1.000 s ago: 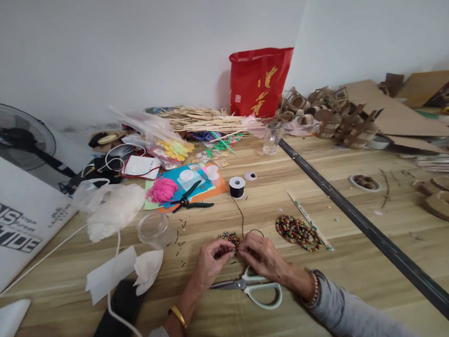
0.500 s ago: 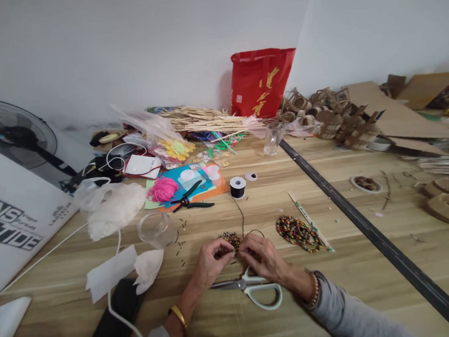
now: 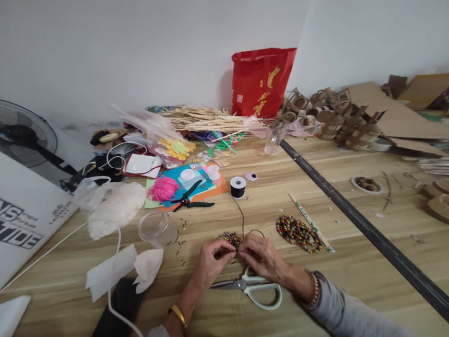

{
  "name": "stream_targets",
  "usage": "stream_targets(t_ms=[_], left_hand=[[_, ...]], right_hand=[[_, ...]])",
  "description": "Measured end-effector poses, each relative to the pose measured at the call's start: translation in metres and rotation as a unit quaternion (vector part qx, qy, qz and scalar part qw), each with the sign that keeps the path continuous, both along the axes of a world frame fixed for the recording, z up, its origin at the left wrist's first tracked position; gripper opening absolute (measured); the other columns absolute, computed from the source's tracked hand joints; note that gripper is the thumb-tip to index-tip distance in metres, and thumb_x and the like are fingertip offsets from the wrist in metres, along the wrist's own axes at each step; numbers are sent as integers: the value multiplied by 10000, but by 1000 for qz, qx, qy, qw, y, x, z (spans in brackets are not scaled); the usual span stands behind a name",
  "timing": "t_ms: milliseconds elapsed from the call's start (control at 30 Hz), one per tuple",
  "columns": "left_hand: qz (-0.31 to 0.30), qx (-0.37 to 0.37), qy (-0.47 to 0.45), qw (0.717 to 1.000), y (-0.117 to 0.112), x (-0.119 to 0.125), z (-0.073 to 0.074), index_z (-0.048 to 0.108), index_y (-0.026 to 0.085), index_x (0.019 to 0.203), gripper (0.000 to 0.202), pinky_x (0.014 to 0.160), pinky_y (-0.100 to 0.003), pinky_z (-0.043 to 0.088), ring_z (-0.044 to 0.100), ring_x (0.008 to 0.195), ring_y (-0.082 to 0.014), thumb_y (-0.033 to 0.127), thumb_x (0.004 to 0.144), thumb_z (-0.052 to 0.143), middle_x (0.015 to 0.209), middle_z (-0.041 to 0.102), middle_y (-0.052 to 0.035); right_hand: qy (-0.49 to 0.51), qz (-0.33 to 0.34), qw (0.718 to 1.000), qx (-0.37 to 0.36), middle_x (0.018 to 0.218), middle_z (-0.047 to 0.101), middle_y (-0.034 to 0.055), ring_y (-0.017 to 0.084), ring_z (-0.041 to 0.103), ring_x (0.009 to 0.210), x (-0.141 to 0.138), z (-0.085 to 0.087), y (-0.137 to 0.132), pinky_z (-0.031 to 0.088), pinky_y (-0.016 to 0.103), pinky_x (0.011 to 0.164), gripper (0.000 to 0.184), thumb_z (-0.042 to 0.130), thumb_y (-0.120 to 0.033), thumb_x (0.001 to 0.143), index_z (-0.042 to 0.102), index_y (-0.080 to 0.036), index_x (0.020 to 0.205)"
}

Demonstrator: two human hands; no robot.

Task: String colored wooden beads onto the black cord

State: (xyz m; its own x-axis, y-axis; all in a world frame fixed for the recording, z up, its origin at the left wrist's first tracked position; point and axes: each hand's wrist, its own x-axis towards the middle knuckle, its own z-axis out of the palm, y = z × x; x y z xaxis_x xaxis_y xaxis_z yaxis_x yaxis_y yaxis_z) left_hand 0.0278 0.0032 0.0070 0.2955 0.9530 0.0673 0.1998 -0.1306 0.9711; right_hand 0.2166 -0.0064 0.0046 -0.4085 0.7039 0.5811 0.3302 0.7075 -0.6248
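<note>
Leaning in over the wooden table [image 3: 230, 325], I see both bare hands close together, left hand [image 3: 211, 261] and right hand [image 3: 261, 254], fingers bent and fingertips drawn in toward each other. What lies between those fingertips is too small for me to make out, so I cannot tell whether either hand grips anything. Small multicoloured beads [image 3: 230, 237] sit in a heap just beyond the left hand's fingers. Black cord [image 3: 242, 217] trails from a spool [image 3: 237, 187] down to the right hand, where it slips out of view. Scissors [image 3: 264, 294] with pale handles lie on the near side of the hands, blades pointing left. Off to the right rests a coiled bead strand [image 3: 298, 234], beside a slim green-and-white stick [image 3: 309, 218]. A clear jar [image 3: 157, 230] stands to the left, near scattered dark bits.
</note>
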Motion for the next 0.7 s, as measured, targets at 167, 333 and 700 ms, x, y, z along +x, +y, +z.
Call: stream_targets(t_ms=[167, 333, 700], left_hand=[[-2, 0, 1, 1000, -1, 1, 3, 716, 129, 720, 89, 630, -246, 492, 633, 653, -172, 173, 674, 654, 697, 714, -64], [0, 4, 3, 1000, -1, 1, 4, 714, 138, 707, 79, 624, -246, 495, 628, 642, -170, 167, 667, 653, 683, 711, -58], [2, -18, -6, 1000, -1, 1, 4, 692, 140, 677, 25, 621, -235, 496, 633, 625, -160, 156, 660, 683, 658, 711, -41]], right_hand=[[-4, 3, 1000, -1, 722, 556, 29, 149, 524, 660, 1, -1, 0, 404, 250, 576, 126, 486, -179, 940, 553, -191, 834], [-7, 5, 1000, -3, 722, 554, 29, 148, 523, 657, 0, -1, 0, 407, 251, 575, 126, 487, -183, 941, 554, -192, 835], [-9, 16, 1000, -7, 715, 569, 35, 155, 534, 653, 0, 2, 0, 409, 251, 573, 148, 492, -217, 948, 563, -192, 821]])
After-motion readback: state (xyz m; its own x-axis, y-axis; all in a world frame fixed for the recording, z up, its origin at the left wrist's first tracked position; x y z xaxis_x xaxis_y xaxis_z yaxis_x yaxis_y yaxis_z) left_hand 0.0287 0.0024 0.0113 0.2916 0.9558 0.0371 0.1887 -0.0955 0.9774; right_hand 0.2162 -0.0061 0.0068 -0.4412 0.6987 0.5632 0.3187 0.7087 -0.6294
